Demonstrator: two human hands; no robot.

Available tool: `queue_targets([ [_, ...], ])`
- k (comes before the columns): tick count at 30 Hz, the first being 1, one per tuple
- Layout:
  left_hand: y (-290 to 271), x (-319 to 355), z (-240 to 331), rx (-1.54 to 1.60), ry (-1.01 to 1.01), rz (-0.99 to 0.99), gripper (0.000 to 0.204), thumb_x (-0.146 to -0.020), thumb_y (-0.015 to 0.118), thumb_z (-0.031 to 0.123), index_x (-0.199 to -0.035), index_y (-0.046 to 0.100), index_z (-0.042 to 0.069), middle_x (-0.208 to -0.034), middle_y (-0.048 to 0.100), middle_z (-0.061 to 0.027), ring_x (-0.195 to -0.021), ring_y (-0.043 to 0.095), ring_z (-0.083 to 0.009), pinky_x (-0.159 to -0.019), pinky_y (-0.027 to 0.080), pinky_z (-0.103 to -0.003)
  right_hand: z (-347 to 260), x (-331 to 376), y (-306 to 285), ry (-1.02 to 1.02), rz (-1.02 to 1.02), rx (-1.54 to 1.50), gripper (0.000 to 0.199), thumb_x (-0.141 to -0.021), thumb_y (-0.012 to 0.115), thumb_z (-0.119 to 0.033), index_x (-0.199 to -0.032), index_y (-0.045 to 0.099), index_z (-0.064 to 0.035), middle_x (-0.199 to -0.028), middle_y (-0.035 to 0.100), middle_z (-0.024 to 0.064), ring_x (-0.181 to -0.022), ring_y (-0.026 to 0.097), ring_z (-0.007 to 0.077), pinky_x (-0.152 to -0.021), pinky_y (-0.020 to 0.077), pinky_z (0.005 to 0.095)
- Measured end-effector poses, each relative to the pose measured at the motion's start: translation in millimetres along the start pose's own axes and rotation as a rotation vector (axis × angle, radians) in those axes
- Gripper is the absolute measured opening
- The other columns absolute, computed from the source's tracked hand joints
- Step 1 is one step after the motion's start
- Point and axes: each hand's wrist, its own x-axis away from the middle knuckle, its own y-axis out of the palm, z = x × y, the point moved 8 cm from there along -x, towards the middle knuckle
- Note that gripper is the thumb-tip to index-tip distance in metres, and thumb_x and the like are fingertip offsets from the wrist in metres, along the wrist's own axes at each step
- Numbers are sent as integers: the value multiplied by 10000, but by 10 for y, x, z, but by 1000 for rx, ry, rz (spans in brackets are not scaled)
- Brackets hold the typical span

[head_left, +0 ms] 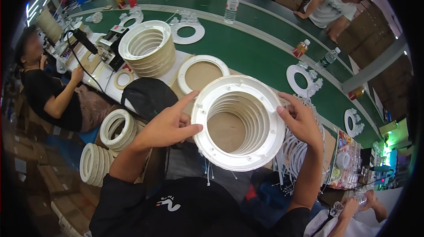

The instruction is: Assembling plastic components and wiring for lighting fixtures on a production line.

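Note:
I hold a stack of white plastic rings (pixel 240 124) upright in front of me, looking down through its hollow middle. My left hand (pixel 170 124) grips the stack's left rim, thumb on the edge and index finger stretched along the top. My right hand (pixel 302 120) grips the right rim with curled fingers. Thin white wires hang below the stack. A second tall stack of white rings (pixel 148 49) stands on the bench behind, and a single white ring (pixel 202 73) lies flat beside it.
A black cap (pixel 148 95) lies on the bench. Two more ring stacks (pixel 118 128) sit lower left. A green conveyor belt (pixel 247 47) carries ring parts and bottles. A seated person (pixel 48 91) is at left, others stand beyond the belt.

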Motion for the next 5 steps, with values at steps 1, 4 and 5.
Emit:
queue_targets([
  [1,4,2,23,6,8,-11,831,-902,689,147,-1547,191,-17,-629,585,-26,-536,536,-81,-500,429,-252,25,18,-17,14,-7,-29,405,-992,615,-206,-1339,551,-6,-704,529,-31,-617,465,48,-548,381,233],
  [4,-65,-15,64,-55,-2,34,792,-908,696,154,-1531,240,-27,-624,597,-33,-548,547,-84,-519,441,-252,189,54,-93,62,5,-144,423,-1013,588,-259,-1369,541,-37,-720,576,-9,-605,494,56,-551,407,220],
  [5,-105,-39,99,-132,14,46,803,-909,701,165,-1534,233,-24,-651,630,-53,-567,563,-82,-535,449,-246,210,55,-116,95,-8,-175,433,-1013,586,-271,-1389,534,-60,-734,603,3,-595,512,66,-556,419,212],
])
